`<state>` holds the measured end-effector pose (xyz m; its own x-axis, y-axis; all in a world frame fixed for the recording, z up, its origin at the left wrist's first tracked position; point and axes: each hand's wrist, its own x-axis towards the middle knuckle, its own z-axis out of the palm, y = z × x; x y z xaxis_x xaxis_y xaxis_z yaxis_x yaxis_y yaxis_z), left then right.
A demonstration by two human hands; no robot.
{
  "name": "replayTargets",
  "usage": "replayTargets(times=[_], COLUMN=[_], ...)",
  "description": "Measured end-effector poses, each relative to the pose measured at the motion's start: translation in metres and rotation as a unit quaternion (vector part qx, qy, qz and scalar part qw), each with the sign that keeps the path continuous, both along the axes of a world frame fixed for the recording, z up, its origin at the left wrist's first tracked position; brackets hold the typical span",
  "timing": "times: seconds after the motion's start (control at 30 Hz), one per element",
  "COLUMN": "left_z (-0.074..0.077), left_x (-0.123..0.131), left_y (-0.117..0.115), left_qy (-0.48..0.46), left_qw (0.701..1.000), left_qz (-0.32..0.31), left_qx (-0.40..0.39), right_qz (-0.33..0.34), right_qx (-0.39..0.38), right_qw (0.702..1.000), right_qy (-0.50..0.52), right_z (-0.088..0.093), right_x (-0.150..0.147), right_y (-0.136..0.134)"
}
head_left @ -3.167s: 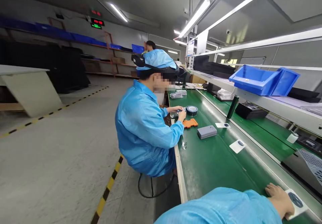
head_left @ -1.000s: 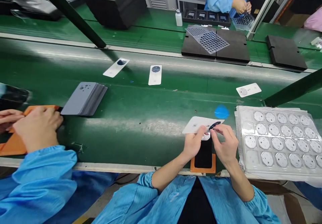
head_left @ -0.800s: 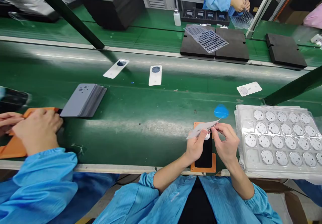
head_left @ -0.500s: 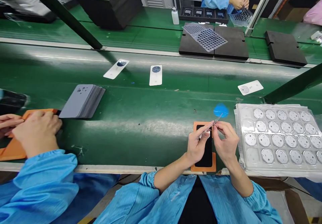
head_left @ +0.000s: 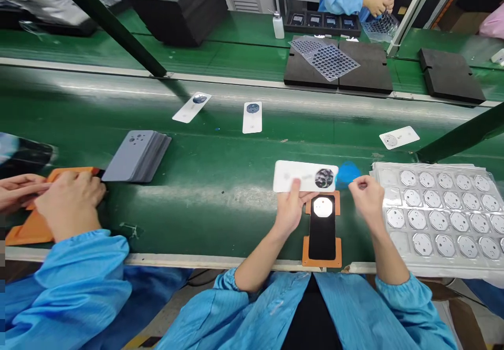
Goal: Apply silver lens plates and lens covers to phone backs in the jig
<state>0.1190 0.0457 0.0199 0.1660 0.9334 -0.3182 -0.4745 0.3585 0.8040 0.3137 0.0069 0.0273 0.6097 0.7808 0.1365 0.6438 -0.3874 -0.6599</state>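
Note:
My left hand [head_left: 290, 208] holds a white phone back cover [head_left: 293, 176] by its lower edge, thumb on its face. A dark round camera patch [head_left: 324, 178] marks the cover's right end. To the right, my right hand [head_left: 368, 195] is closed in a pinch beside a round blue film [head_left: 348, 173]; whether the fingers grip any film I cannot make out. Below the cover, an orange fixture [head_left: 322, 262] holds a black slab [head_left: 322, 237] with a white disc [head_left: 323, 207] near its top.
At right stands a clear tray [head_left: 388, 178] of several white discs. Several white covers [head_left: 252, 122] lie farther back. A stack of grey panels [head_left: 129, 156] is at left, near a co-worker's hands [head_left: 71, 203]. Slanted green posts [head_left: 460, 135] rise from the bench. Another person's hands [head_left: 378, 3] work opposite.
The white cover has turned from edge-on to face-up and moved left with my left hand. My right hand has drawn apart to the right. The white disc on the black slab now shows fully.

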Motion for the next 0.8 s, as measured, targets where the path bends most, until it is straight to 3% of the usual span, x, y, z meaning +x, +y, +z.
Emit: replayTargets(times=[0.1,0.17,0.23,0.3,0.37,0.47,0.53,0.6,0.67,0.8], left_z=[0.007,0.012,0.016,0.018,0.017,0.010,0.002,-0.005,-0.010,-0.017], left_x=[-0.020,-0.032,-0.043,-0.050,-0.054,-0.052,-0.048,-0.045,-0.045,-0.050], left_y=[0.017,0.018,0.012,0.002,-0.007,-0.018,-0.023,-0.028,-0.030,-0.027], left_qy=[-0.039,-0.024,0.035,0.121,0.194,0.271,0.314,0.331,0.334,0.385], left_qw=[0.999,0.999,0.999,0.987,0.945,0.807,0.733,0.703,0.700,0.680], left_qz=[0.026,0.029,0.017,-0.033,-0.136,-0.273,-0.297,-0.298,-0.304,-0.320], left_qx=[-0.013,0.004,0.034,0.098,0.227,0.447,0.526,0.554,0.553,0.536], right_qz=[-0.015,0.006,0.025,0.077,0.194,0.365,0.400,0.399,0.391,0.387], right_qx=[-0.136,-0.172,-0.141,-0.059,0.027,0.092,0.104,0.101,0.097,0.094], right_qw=[0.990,0.982,0.984,0.990,0.976,0.916,0.891,0.885,0.886,0.886], right_qy=[-0.033,-0.074,-0.101,-0.104,-0.093,-0.137,-0.187,-0.219,-0.230,-0.236], right_z=[-0.005,-0.001,0.010,0.023,0.032,0.026,0.011,-0.006,-0.019,-0.026], right_x=[0.033,0.042,0.039,0.025,0.006,-0.019,-0.027,-0.030,-0.031,-0.029], right_y=[0.016,0.017,0.007,-0.012,-0.033,-0.061,-0.073,-0.080,-0.083,-0.081])
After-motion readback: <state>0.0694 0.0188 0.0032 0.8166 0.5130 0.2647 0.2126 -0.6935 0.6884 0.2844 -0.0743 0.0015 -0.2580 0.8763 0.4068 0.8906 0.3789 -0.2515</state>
